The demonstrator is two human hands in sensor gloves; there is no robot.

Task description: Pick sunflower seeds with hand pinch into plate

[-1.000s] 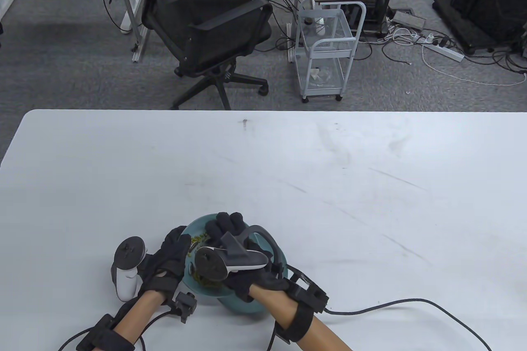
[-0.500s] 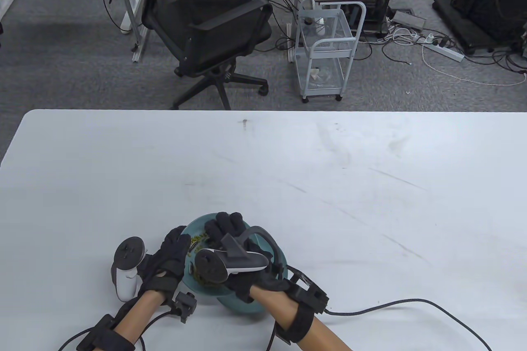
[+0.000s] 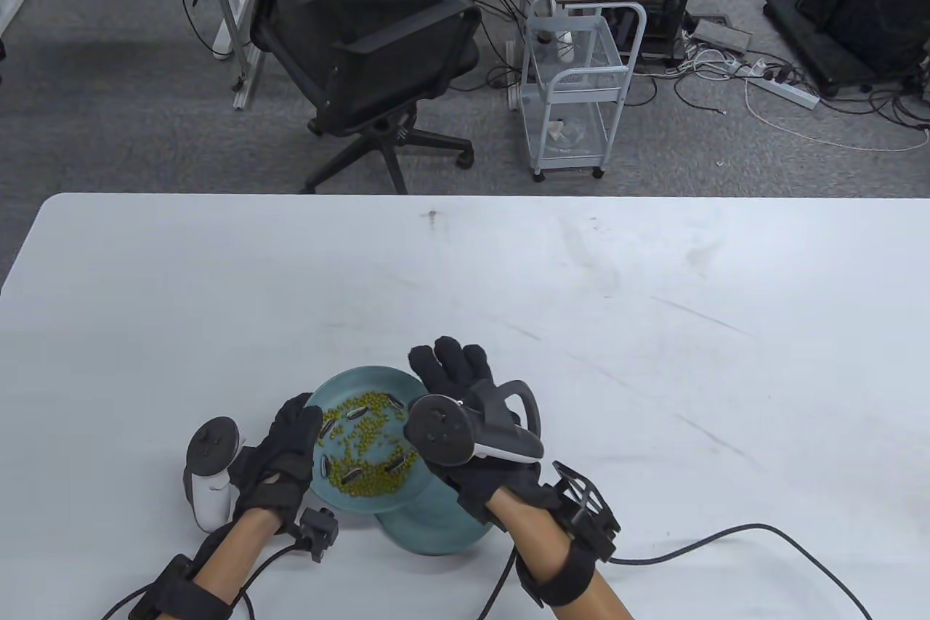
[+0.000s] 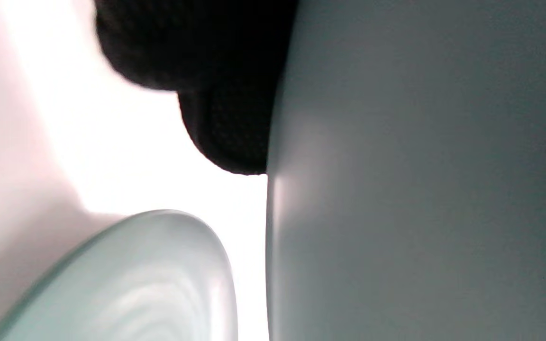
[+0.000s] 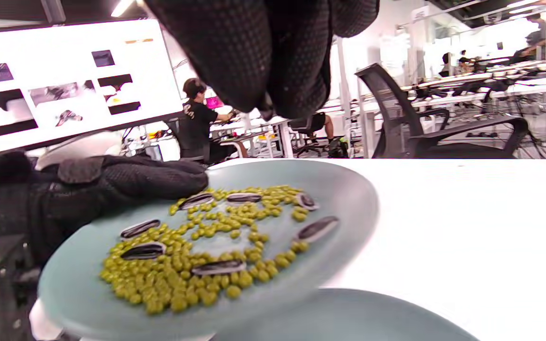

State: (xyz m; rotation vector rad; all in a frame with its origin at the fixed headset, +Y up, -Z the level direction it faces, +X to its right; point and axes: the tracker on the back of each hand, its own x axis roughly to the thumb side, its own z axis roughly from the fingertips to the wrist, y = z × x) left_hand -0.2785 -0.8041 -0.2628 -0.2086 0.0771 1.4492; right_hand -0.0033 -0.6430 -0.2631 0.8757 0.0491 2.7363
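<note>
Left hand [image 3: 285,447] grips upper plate [image 3: 363,387] rim at 9 o'clock. Right hand [image 3: 465,402] lifted at 3 o'clock, fingertips bunched, maybe pinching seed, can't tell. Seeds [image 5: 142,251] among green beans [image 5: 183,279]: light, stiff, slippery, pinch by long edges. Empty plate [image 3: 436,533] underneath.

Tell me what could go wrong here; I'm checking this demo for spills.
The upper plate, held tilted by the left hand, carries loose green beans that could roll off onto the table. The right hand pinches something small and dark in the right wrist view; it may drop short of the lower plate.
</note>
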